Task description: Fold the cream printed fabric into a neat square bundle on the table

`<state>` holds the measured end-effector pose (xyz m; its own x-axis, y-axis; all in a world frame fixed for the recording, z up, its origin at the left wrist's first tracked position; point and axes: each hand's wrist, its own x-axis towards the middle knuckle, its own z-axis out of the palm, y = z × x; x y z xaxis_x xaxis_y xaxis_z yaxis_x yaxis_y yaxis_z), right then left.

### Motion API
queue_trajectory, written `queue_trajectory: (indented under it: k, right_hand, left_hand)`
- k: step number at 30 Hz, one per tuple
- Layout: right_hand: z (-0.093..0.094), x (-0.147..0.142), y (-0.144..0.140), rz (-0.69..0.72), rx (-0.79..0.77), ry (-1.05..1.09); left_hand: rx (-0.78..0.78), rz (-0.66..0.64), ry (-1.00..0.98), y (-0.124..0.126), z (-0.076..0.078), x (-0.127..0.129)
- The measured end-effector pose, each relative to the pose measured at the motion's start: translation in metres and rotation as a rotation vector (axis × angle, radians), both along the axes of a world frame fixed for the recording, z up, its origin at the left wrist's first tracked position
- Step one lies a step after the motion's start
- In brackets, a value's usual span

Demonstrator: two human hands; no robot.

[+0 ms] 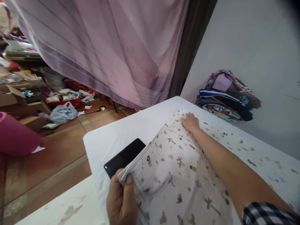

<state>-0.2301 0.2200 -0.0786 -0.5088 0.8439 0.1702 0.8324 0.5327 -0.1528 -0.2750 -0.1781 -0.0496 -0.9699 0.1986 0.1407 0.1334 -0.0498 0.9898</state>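
Head view, one picture.

Left hand [122, 200]: low in the frame, at the near left corner of the printed cloth [178, 175]. The fingers [128, 187] are closed on that corner in a pinch, thumb on top of the folded edge and the other fingers tucked under it out of sight. The corner is lifted slightly off the surface [112, 137].

Right hand [191, 122]: reached out to the far end of the cloth, forearm lying across the fabric. The fingers are stretched out flat and close together, palm down, pressing on the cloth's far edge; they grip nothing. A checked sleeve [264, 214] shows at the bottom right corner.

Printed cloth: white, with small scattered flower and sprig motifs, spread over the right half of the surface from the near edge to the far corner, with folds and creases along its left side.

Phone [124, 157]: black, screen dark, flat on the surface just beside the cloth's left edge, its near end touching or slipping under the pinched corner.

Surface: white, covered with a sheet, corner pointing away from the person.

Also in view: a pile of folded clothes [226, 97] against the white wall beyond the surface; a pink curtain [112, 47] hanging above; a tiled floor [58, 150] at left with a plastic bag [62, 113], boxes and scattered litter.
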Motion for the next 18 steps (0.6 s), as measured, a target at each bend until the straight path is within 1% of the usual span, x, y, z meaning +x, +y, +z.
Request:
queue_trajectory:
  k: [3,6,8,11,12,14,16,18]
  right_hand:
    - [-0.008,0.029,0.013,-0.097,-0.108,-0.071]
    - [-0.011,0.038,0.023,-0.117,-0.206,-0.106]
    - [-0.010,0.036,0.023,-0.097,-0.204,-0.108]
    - [-0.009,0.029,0.015,-0.032,-0.145,-0.124]
    - [-0.008,0.026,0.012,-0.021,-0.149,-0.139]
    - [-0.005,0.018,0.006,-0.049,-0.189,-0.162]
    - [-0.004,0.007,-0.002,-0.069,-0.204,-0.160]
    - [-0.005,-0.006,-0.013,0.004,-0.192,-0.150]
  left_hand:
    - [0.004,-0.001,0.002,0.000,0.000,0.000]
    - [-0.009,0.001,0.032,0.000,-0.002,0.000]
    - [-0.030,0.013,0.050,0.000,-0.006,-0.002]
    - [-0.057,0.010,0.080,-0.003,-0.016,-0.005]
    - [-0.068,0.007,0.095,-0.003,-0.019,-0.007]
    - [-0.091,0.006,0.124,-0.004,-0.024,-0.009]
    - [-0.113,0.008,0.135,-0.004,-0.025,-0.011]
    - [-0.126,0.018,0.134,-0.002,-0.024,-0.011]
